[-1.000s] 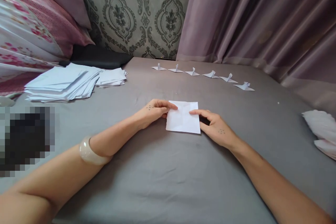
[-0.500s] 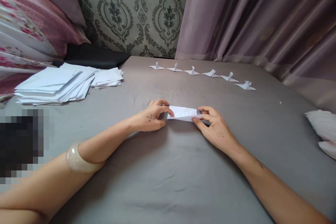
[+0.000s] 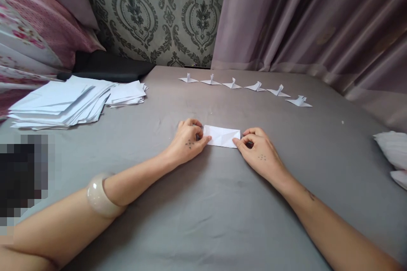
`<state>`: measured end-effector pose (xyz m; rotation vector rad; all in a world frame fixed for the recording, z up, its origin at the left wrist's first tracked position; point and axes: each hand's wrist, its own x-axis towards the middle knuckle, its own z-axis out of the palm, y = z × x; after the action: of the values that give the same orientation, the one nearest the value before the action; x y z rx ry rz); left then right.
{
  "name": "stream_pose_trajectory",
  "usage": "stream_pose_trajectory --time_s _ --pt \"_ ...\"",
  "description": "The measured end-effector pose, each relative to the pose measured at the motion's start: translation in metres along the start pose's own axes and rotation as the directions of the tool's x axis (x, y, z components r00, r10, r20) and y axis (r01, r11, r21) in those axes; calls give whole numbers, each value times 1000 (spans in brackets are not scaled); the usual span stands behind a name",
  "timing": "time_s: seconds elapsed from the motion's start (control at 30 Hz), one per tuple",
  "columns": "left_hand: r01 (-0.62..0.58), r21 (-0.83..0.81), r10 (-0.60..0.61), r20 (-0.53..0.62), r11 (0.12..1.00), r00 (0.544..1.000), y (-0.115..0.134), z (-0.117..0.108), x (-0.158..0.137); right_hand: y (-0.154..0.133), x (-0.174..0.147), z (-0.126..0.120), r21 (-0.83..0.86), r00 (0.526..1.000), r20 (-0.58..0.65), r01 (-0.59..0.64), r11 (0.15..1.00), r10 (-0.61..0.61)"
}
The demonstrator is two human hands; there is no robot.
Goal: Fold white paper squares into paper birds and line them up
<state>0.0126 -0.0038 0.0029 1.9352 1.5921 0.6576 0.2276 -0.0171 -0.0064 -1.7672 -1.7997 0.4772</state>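
Note:
A white sheet of paper, folded into a flat rectangle with crease lines across it, lies in front of me between both hands. My left hand pinches its left end, thumb on top and fingers curled behind the edge. At the right end, my right hand is closed on the lower corner, its thumb on the paper and its fingers bent. A pale bangle circles my left forearm.
Several folded paper birds stand in a row at the back. To the left are a large stack of white paper and a smaller stack. A black cloth lies behind them; white fabric is at right.
The front flap that stood raised along the paper is now folded flat. Both thumbs have come onto the paper's front edge, and the view has shifted slightly.

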Motion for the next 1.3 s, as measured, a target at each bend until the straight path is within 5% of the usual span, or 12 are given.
stream_pose_trajectory --time_s 0.5,0.63,0.7,0.77,0.83,0.93,1.3 --pt "-35 61 35 3 997 999 -12 -4 0 8 0 -2 16 998 34 54 998 -54" --pt "-38 66 33 76 997 997 -12 -11 1 8 -1 -2 -13 985 40 171 985 -170" --pt "-131 93 122 95 987 988 -12 -12 1 7 -2 -2 -48 961 62 272 961 -269" --pt "-327 156 307 139 932 941 -11 -11 0 7 -2 -1 -86 924 95 380 921 -372" --pt "-530 197 485 235 824 842 -9 -8 -1 7 -2 -1 -109 882 149 465 879 -448" --pt "-626 200 536 364 754 762 -6 -5 -6 7 -2 -2 -142 841 244 523 840 -482" --pt "-549 277 476 290 789 830 5 -2 -8 10 -10 -19 -361 842 295 537 763 -452"
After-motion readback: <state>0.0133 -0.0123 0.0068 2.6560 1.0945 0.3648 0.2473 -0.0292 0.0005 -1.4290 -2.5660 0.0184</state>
